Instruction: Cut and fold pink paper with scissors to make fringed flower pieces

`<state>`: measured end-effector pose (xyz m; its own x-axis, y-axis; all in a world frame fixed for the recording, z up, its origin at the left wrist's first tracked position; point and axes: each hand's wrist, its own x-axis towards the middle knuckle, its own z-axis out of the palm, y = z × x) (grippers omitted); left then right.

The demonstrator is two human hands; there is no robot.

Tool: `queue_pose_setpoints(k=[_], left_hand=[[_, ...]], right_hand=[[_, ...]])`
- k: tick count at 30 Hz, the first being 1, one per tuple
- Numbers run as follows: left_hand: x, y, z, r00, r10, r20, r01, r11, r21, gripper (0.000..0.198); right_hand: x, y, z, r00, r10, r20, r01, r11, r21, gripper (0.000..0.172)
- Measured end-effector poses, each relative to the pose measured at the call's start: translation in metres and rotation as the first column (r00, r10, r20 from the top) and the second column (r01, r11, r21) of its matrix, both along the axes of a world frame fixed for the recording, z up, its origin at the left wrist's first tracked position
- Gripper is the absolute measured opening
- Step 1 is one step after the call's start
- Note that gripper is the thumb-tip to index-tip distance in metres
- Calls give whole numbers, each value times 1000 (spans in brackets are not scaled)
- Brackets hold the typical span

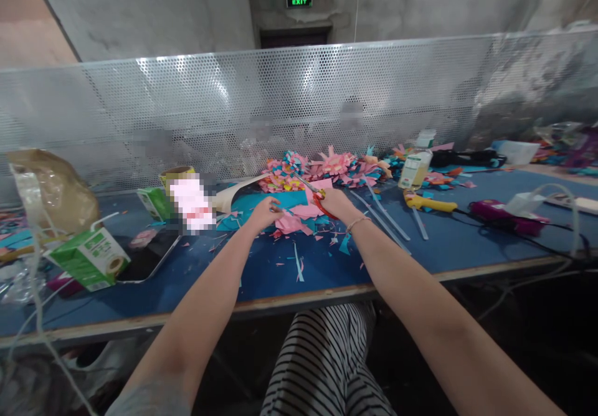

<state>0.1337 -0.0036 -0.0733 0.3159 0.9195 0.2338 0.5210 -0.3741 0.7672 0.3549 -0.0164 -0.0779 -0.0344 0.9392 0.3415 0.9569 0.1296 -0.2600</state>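
Observation:
My right hand [337, 204] is closed round the handles of red scissors [319, 199]. The scissors' blades point up and left, across a piece of pink paper [327, 184] beside my fingers. To the left, my left hand [265, 212] is half curled, fingertips close together; whatever is between them is too small to make out. Cut pink paper pieces [292, 222] lie just right of its fingertips, on top of blue paper [261, 202]. Behind both hands rises a heap of pink, blue and yellow paper frills [322, 170].
Left are a phone [189, 201], a green drink carton [91, 257], a tablet-like device [149, 260] and a brown bag [51, 185]. Glue sticks [380, 215], a yellow-handled glue gun [430, 203], a bottle [415, 165] and cables lie right. A perforated metal screen [289, 92] stands behind the table.

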Motion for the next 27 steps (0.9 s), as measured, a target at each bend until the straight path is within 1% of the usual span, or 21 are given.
queue_pose_setpoints(k=[2, 4, 6, 8, 10, 12, 15, 16, 18, 21, 24, 27], left_hand=[[-2, -2, 0, 991, -21, -135, 33, 996, 86, 43], [-2, -4, 1, 971, -9, -238, 45, 988, 146, 47], [-2, -5, 2, 949, 10, -315, 49, 983, 179, 47], [-2, -5, 1, 925, 21, -379, 54, 981, 185, 41], [-3, -4, 1, 903, 27, -429, 57, 981, 183, 33], [-3, -4, 0, 891, 36, -453, 57, 980, 190, 27], [-4, -4, 2, 899, 56, -434, 46, 974, 221, 24], [-4, -4, 2, 906, 60, -419, 42, 973, 229, 24], [-4, -4, 4, 918, 69, -390, 28, 971, 238, 24], [-3, -4, 5, 928, 85, -364, 8, 968, 249, 23], [-2, -5, 5, 935, 94, -343, -1, 965, 262, 22], [-1, -5, 6, 951, 92, -294, -15, 967, 256, 20]], right_hand=[[-2, 1, -4, 999, 24, -48, -23, 1000, 17, 32], [-6, 1, -8, 994, 97, -53, -96, 995, 17, 29], [-11, 0, -11, 984, 181, -8, -181, 984, -1, 26], [-16, -2, -13, 971, 234, 44, -234, 972, -10, 24], [-21, -4, -14, 966, 244, 88, -246, 969, 13, 25], [-24, -5, -13, 967, 225, 121, -231, 972, 46, 26], [-26, -5, -11, 980, 165, 114, -176, 980, 94, 18], [-26, -4, -9, 986, 138, 89, -148, 982, 116, 15], [-23, -3, -6, 996, 90, -1, -88, 981, 175, 17], [-16, 1, -2, 973, 66, -222, -7, 966, 257, 22], [-9, 3, 1, 884, 57, -463, 73, 963, 259, 25], [-7, 4, 5, 764, 23, -645, 127, 975, 185, 19]])
